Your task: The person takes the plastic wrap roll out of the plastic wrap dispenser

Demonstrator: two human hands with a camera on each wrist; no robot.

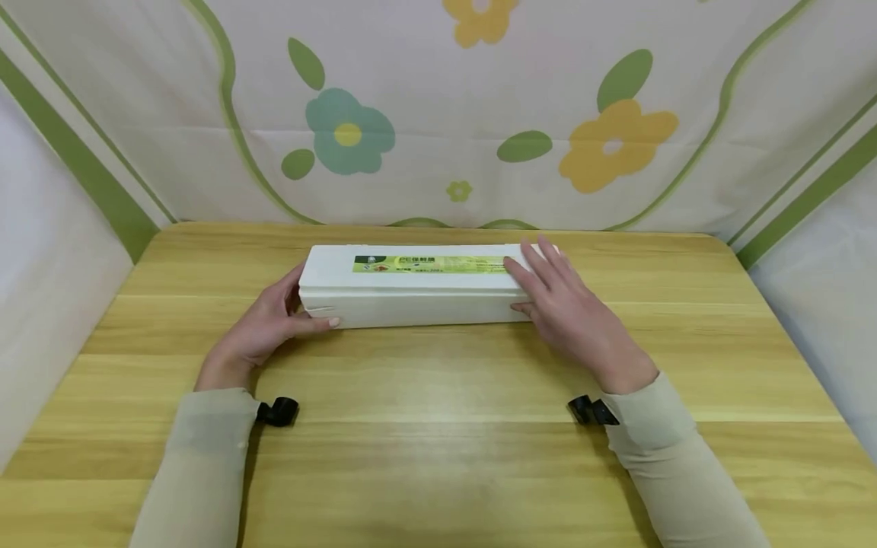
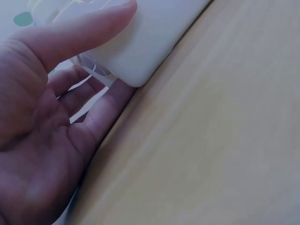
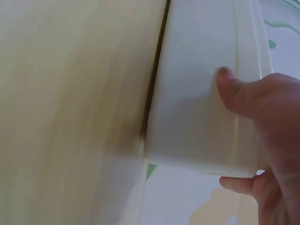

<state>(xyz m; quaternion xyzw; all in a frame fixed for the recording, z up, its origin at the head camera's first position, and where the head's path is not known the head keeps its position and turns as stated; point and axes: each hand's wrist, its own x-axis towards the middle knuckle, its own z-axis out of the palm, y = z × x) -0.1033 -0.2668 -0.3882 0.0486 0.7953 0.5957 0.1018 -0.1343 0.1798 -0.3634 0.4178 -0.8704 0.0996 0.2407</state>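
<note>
A long white cling film box (image 1: 418,310) lies crosswise near the back of the table, its lid down and a green-yellow label (image 1: 438,264) on top. At its left end my left hand (image 1: 263,323) grips it, thumb on the front wall and fingers around the end, partly hidden. In the left wrist view, fingers reach by the lower corner of the box (image 2: 154,42). My right hand (image 1: 572,312) holds the other end, fingers spread over the lid and thumb against the front. The right wrist view shows that thumb on the box's front wall (image 3: 192,108).
The wooden table (image 1: 438,457) runs from the sleeves to a hanging cloth (image 1: 438,91) with flower prints behind it. Pale cloth walls rise at both sides. Black camera mounts (image 1: 279,412) sit at the wrists.
</note>
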